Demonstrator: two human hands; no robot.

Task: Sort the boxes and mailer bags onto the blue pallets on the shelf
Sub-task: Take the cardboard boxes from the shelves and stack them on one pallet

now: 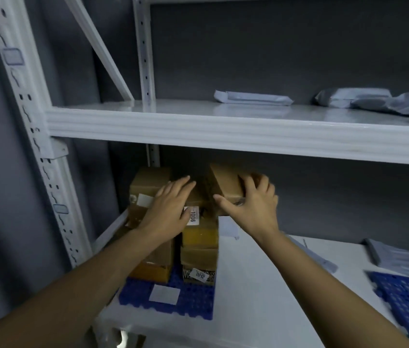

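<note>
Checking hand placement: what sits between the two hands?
In the head view, the cardboard box labelled 1006 lies between the left hand and the right hand gripping a tilted box.

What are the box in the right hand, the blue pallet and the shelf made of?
The held box: brown cardboard, matte, by its look. Blue pallet: likely moulded plastic, open grid of holes. Shelf: probably painted metal, glossy white, punched uprights.
</note>
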